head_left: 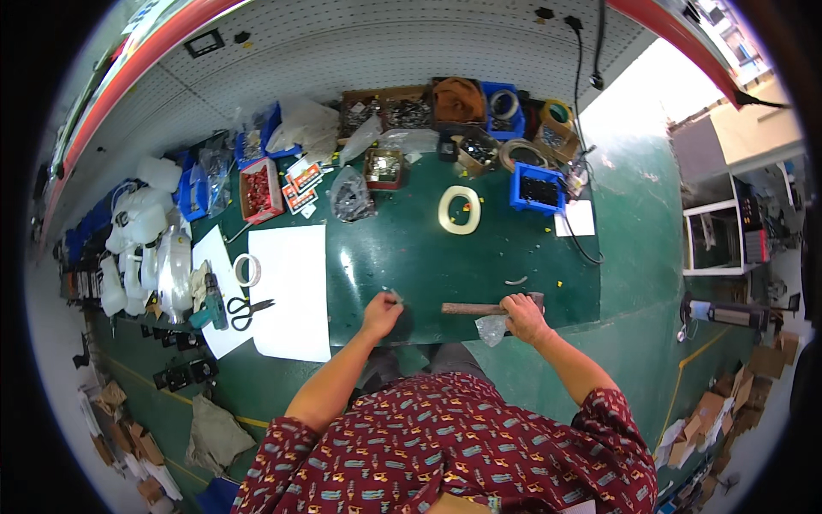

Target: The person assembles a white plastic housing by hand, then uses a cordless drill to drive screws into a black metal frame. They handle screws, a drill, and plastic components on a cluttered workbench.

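Observation:
My left hand [381, 316] is over the front part of the green tabletop [411, 248], its fingers pinched together. At the fingertips shows a small pale, see-through bit [393, 296], too small to name. To the right, my right hand [526, 318] is closed on a hammer [473, 308] close to its head. The wooden handle points left, toward my left hand. A clear plastic bag [491, 331] lies against the hammer beside my right fingers; I cannot tell whether they grip it too. A small curved strip [516, 281] lies just beyond the hammer.
A cream-coloured ring [460, 211] lies mid-table. Boxes of small parts, a blue bin [537, 189] and tape rolls line the back. On the left are white sheets [291, 291], black scissors [245, 312], a tape roll [247, 270] and a green power drill [211, 306]. A black cable [585, 248] hangs along the right.

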Demonstrator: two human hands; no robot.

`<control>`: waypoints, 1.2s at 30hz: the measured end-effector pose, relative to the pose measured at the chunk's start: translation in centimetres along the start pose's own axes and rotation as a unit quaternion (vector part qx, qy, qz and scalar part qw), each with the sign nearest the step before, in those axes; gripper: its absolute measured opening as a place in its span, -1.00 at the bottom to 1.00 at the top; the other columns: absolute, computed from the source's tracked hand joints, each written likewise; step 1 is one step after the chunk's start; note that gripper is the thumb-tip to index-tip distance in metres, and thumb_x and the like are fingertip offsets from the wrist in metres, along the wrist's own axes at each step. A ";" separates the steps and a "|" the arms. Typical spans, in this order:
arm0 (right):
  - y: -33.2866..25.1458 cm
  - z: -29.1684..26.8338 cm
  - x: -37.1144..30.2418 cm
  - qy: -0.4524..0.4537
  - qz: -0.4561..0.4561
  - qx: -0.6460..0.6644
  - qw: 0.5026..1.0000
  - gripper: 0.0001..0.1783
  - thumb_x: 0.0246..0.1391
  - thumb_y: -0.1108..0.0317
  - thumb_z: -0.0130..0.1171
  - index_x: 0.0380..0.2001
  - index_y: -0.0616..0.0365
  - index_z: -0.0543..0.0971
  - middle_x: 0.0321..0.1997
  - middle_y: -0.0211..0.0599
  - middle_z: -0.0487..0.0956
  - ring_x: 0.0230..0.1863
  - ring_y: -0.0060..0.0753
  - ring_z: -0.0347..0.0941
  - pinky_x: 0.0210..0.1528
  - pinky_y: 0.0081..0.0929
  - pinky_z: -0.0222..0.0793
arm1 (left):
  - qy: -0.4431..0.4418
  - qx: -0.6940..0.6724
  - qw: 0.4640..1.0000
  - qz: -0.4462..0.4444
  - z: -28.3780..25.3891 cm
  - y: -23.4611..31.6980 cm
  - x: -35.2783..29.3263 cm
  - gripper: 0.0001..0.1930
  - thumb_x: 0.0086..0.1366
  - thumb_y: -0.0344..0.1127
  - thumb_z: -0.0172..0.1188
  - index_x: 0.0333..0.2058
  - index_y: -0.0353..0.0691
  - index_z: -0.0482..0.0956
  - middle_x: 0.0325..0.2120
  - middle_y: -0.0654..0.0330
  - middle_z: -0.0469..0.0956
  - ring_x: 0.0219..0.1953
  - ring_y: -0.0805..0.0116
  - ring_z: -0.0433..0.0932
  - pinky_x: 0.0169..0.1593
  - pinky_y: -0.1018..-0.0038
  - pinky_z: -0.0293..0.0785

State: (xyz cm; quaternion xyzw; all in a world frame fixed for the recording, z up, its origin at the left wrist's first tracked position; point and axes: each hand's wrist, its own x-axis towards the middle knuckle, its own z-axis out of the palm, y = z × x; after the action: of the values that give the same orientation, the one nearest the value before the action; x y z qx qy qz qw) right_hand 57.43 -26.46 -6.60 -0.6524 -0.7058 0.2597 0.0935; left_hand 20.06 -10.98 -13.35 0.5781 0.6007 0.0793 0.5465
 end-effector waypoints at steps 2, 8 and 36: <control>-1.2 1.2 1.2 0.008 0.002 0.004 1.000 -0.61 -0.09 0.54 0.21 -0.11 0.08 0.47 -0.12 -0.15 0.52 0.01 0.04 0.44 0.06 -0.07 0.36 | -0.017 -0.012 0.998 0.060 0.6 2.6 2.0 -0.63 0.26 -0.32 0.34 0.01 -0.31 0.58 -0.15 0.03 0.70 -0.10 0.24 0.69 0.03 0.33 0.60; -2.9 1.0 2.2 0.105 -0.025 0.110 0.988 -0.78 -0.02 0.45 0.27 -0.24 0.13 0.56 -0.11 -0.16 0.57 -0.01 0.03 0.47 0.04 -0.10 0.41 | 0.039 0.021 0.986 0.158 -2.3 5.2 7.2 -0.73 0.33 -0.38 0.26 -0.04 -0.35 0.61 -0.15 0.01 0.70 -0.11 0.24 0.69 0.02 0.33 0.60; -24.5 15.6 19.2 -0.206 0.185 0.485 0.830 -0.55 0.10 0.26 0.40 0.01 0.27 0.62 -0.29 -0.25 0.69 -0.43 -0.44 0.60 -0.44 -0.47 0.56 | 0.254 -0.246 0.887 -0.297 -2.8 -23.9 -29.2 -0.78 0.20 -0.21 0.41 -0.31 -0.23 0.66 -0.46 0.30 0.63 -0.40 0.43 0.58 -0.27 0.40 0.57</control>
State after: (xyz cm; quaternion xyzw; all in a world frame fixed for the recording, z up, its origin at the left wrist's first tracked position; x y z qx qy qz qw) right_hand 26.23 -11.99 -11.81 -0.5732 -0.3581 0.7094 0.2000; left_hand -4.31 -39.91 -13.15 0.1801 0.8239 0.2026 0.4978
